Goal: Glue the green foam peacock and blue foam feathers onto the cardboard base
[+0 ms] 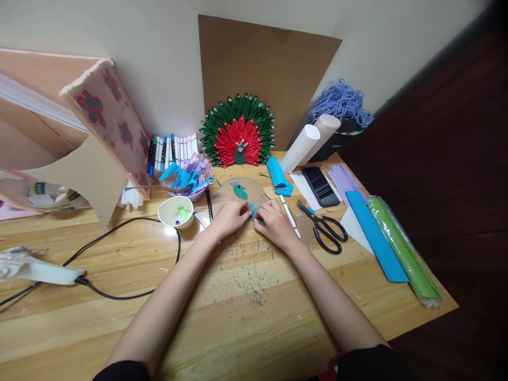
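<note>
My left hand point(232, 217) and my right hand point(274, 223) meet over the front of a round cardboard piece point(257, 189). Between their fingertips is a small piece of blue crepe paper point(252, 212), pinched from both sides and partly hidden by the fingers. A green peacock body cutout point(239, 191) with a small crown lies on the cardboard just beyond my left hand. A white marker point(289, 216) lies close to my right hand, and black-handled scissors point(327, 230) rest farther right.
Behind stands a finished red and green peacock fan point(238, 132). To the left are a paper bowl point(175, 212), a glue gun point(43, 267) and its looping black cord point(119, 297). Blue crepe paper point(375, 235) and a phone point(320, 186) lie to the right.
</note>
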`<state>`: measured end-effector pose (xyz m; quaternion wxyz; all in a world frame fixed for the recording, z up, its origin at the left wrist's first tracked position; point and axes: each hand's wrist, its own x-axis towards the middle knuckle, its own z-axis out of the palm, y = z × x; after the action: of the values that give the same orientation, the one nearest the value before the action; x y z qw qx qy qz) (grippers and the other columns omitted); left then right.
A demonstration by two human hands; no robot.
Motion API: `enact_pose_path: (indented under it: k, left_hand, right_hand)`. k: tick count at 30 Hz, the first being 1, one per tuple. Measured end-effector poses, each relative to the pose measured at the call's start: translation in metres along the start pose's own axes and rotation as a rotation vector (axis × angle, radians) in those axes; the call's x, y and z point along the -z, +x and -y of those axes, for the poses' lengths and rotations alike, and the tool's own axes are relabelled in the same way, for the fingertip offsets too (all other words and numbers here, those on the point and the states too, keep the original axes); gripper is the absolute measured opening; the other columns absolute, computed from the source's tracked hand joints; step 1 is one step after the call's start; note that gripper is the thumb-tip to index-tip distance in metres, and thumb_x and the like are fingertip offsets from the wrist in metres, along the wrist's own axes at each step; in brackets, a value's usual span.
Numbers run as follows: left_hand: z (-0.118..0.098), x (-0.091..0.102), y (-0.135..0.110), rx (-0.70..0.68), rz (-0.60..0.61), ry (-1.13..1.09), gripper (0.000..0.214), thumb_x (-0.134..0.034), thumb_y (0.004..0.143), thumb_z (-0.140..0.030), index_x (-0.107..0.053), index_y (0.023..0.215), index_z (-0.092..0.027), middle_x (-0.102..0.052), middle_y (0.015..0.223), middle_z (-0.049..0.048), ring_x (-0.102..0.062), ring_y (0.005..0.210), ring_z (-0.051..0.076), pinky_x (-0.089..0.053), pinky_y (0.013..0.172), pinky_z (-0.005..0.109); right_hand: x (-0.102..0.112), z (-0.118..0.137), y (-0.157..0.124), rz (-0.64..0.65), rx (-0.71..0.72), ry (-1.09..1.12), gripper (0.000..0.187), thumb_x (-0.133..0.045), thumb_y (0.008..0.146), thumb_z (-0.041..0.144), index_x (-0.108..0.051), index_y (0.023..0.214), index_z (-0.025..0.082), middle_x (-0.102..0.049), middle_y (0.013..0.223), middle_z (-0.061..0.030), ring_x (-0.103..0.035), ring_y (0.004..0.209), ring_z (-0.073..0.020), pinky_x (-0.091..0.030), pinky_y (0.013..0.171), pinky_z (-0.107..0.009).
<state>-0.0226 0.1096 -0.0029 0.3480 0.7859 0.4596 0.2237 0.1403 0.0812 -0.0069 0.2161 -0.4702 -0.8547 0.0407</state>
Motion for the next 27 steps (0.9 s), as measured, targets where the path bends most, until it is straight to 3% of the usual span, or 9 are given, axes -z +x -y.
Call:
enact_pose_path:
  k: [8, 27]
  left_hand:
    - [0.002, 0.000, -0.001, 0.002, 0.001, -0.006, 0.011, -0.051, 0.079, -0.017, -0.062, 0.077, -0.015, -0.067, 0.077, 0.0044, -0.058, 0.070, 0.015, -0.042, 0.063, 0.024]
    - [0.001, 0.000, 0.000, 0.008, 0.001, 0.005, 0.011, -0.052, 0.079, -0.018, -0.062, 0.076, -0.015, -0.066, 0.074, 0.0042, -0.058, 0.069, 0.015, -0.042, 0.064, 0.025]
  right_hand:
    - [0.006, 0.001, -0.006, -0.070, -0.189, 0.178, 0.010, -0.057, 0.074, 0.011, -0.058, 0.071, 0.020, -0.061, 0.073, -0.0028, -0.050, 0.079, -0.0205, -0.042, 0.075, -0.034]
    - [-0.008, 0.009, -0.010, -0.094, -0.154, 0.033, 0.010, -0.054, 0.077, 0.014, -0.060, 0.071, 0.019, -0.059, 0.072, -0.0059, -0.048, 0.078, -0.0226, -0.042, 0.071, -0.034]
